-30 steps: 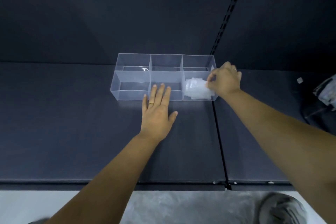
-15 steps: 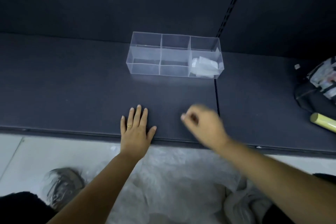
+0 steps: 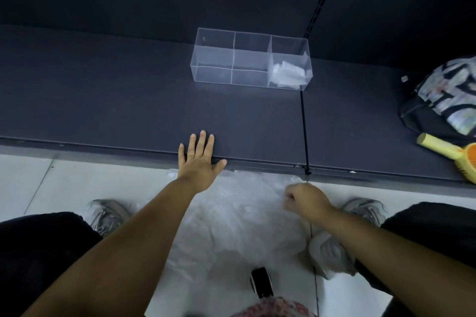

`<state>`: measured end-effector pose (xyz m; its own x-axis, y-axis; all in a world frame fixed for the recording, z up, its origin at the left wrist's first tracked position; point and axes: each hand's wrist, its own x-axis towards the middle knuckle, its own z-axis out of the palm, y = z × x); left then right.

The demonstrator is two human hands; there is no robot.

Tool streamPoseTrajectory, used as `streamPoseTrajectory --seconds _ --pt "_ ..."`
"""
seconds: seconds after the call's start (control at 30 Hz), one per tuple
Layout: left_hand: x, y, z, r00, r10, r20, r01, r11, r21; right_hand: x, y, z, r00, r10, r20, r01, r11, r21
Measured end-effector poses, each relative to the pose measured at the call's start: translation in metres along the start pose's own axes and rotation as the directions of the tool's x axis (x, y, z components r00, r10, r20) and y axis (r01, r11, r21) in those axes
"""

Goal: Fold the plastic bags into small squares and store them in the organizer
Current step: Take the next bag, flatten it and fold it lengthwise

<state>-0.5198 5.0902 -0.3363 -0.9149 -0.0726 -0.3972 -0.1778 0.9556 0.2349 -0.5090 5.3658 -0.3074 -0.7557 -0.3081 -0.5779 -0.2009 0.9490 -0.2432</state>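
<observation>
Head view is showing the left hand (image 3: 199,159) lying flat on the shelf (image 3: 103,100) edge, fingers apart. The right hand (image 3: 306,201) is curling over the loose plastic bag (image 3: 231,213) at lower middle, maybe pinching it; I cannot tell. It is the nearer hand. A folded bag (image 3: 286,73) is sitting in the organizer (image 3: 213,59), right front box.

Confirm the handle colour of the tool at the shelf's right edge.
Pale yellow handle, with an orange head. Head view, the only one.

One organizer (image 3: 213,59), two grips (image 3: 199,162) (image 3: 307,201), two shoes (image 3: 109,213) (image 3: 329,255)
</observation>
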Motion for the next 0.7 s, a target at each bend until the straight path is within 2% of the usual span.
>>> streamPoseTrajectory --seconds 0.07,0.1,0.13,0.17,0.2,0.23,0.27,0.33,0.37,0.4,0.43,0.5,0.53,0.57,0.63,0.7 --pt "-0.001 0.008 -0.019 0.995 -0.037 0.087 0.05 0.987 -0.152 -0.002 -0.011 -0.037 0.995 -0.093 -0.031 0.098 0.938 0.331" --pt "-0.002 0.013 -0.032 0.986 -0.038 0.163 0.09 0.94 -0.328 -0.005 -0.017 -0.057 0.992 -0.112 -0.054 0.124 0.882 0.454" --pt "-0.006 0.019 -0.045 0.967 0.011 0.253 0.14 0.81 -0.57 -0.007 -0.022 -0.076 0.991 -0.114 -0.067 0.132 0.827 0.546" --pt "-0.013 0.026 -0.058 0.942 0.112 0.316 0.194 0.587 -0.786 -0.009 -0.027 -0.093 0.991 -0.112 -0.079 0.137 0.776 0.615" --pt "-0.02 0.032 -0.069 0.918 0.257 0.303 0.194 0.375 -0.906 -0.01 -0.032 -0.107 0.99 -0.112 -0.091 0.144 0.741 0.656" --pt "-0.026 0.037 -0.079 0.895 0.371 0.247 0.17 0.227 -0.959 -0.011 -0.037 -0.119 0.987 -0.115 -0.112 0.16 0.723 0.672" --pt "-0.03 0.041 -0.085 0.889 0.418 0.186 0.154 0.11 -0.982 -0.011 -0.041 -0.128 0.985 -0.113 -0.133 0.173 0.712 0.68" --pt "-0.034 0.046 -0.094 0.891 0.435 0.129 0.173 -0.065 -0.983 -0.011 -0.046 -0.139 0.98 -0.087 -0.177 0.188 0.676 0.712" --pt "-0.036 0.048 -0.098 0.894 0.435 0.108 0.176 -0.118 -0.977 -0.011 -0.048 -0.141 0.979 -0.073 -0.192 0.193 0.651 0.734" --pt "-0.038 0.049 -0.1 0.898 0.433 0.079 0.149 -0.129 -0.98 -0.011 -0.049 -0.142 0.978 -0.052 -0.2 0.189 0.619 0.763" --pt "-0.04 0.052 -0.102 0.905 0.421 0.062 0.106 -0.082 -0.991 -0.011 -0.05 -0.141 0.979 -0.031 -0.201 0.18 0.59 0.787" --pt "-0.044 0.059 -0.104 0.918 0.391 0.063 0.028 0.093 -0.995 -0.012 -0.051 -0.138 0.982 -0.005 -0.189 0.162 0.535 0.829" --pt "-0.044 0.063 -0.104 0.937 0.342 0.072 0.022 0.147 -0.989 -0.012 -0.051 -0.137 0.986 0.01 -0.167 0.139 0.506 0.851" --pt "-0.044 0.067 -0.104 0.966 0.249 0.075 0.036 0.159 -0.987 -0.013 -0.05 -0.136 0.99 0.022 -0.142 0.114 0.482 0.869" --pt "-0.039 0.068 -0.104 0.997 -0.013 0.073 0.074 0.107 -0.991 -0.017 -0.047 -0.137 0.994 0.04 -0.097 0.07 0.434 0.898" --pt "-0.031 0.059 -0.102 0.97 -0.228 0.08 0.095 0.057 -0.994 -0.021 -0.037 -0.139 0.995 0.077 -0.064 0.029 0.392 0.92"
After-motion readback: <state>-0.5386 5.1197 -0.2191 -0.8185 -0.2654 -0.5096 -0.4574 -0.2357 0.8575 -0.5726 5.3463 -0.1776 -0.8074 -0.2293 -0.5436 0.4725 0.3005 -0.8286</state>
